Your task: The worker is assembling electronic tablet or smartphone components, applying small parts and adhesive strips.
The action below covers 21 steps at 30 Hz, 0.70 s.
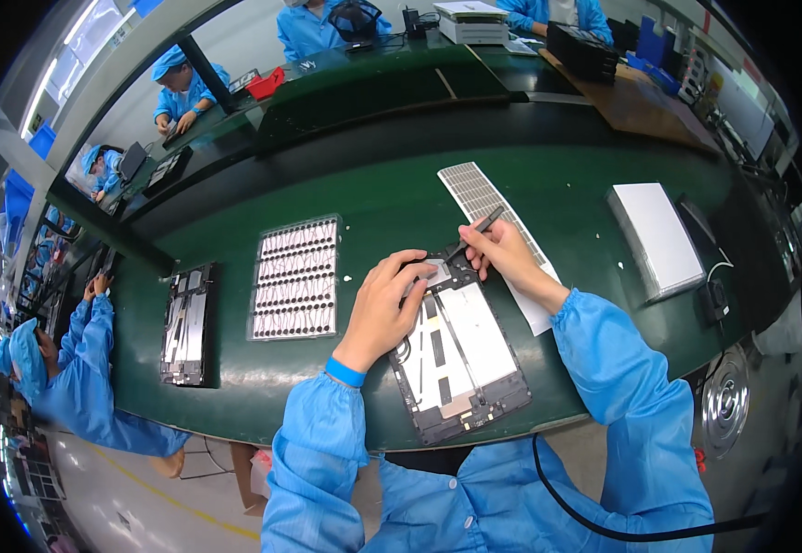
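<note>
An opened tablet (475, 332) lies in front of me near the bench's front edge, with white battery panels and dark circuit parts bared. My left hand (384, 309), a blue band at its wrist, rests on its upper left part, fingers bent and apart, holding nothing. My right hand (502, 253) grips black tweezers (488, 222), slanted down to the tablet's top edge. The tips and the spot they touch are too small to make out. Partly under my right forearm lies a sheet of small pale labels in rows (479, 187).
Left of the tablet sits a clear tray (297, 276) of small round black parts with wires. A second opened tablet (189, 324) lies farther left. A white box (656, 240) stands at the right, beside a cable. Co-workers in blue sit left and across the green bench (378, 207).
</note>
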{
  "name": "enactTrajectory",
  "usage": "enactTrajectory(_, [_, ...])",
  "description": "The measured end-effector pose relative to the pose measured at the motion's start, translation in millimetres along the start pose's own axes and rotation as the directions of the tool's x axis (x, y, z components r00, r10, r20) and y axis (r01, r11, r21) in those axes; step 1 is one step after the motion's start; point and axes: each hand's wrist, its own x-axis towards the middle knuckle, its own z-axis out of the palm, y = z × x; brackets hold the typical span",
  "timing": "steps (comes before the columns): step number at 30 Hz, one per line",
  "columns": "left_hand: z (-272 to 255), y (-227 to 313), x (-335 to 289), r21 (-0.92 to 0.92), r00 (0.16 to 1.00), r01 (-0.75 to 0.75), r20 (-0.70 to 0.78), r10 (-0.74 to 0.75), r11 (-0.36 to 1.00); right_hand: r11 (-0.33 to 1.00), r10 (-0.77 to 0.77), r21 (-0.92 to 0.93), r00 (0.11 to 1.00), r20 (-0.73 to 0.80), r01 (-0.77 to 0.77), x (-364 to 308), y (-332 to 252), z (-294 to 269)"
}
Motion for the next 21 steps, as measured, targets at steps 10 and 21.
enactTrajectory(10, [1.6,7.3,2.5,0.087,0.997,-0.058,0.052,0.053,0.995,0.999,0.013,-0.053,0.998,0.058,-0.01,-1.8,-2.4,-3.0])
enactTrajectory(21, [-4.2,1.6,-0.8,0.223,0.969,-0.242,0.095,0.226,0.944,0.924,-0.368,-0.153,0.922,-0.122,0.349,-10.8,-18.1,21.6])
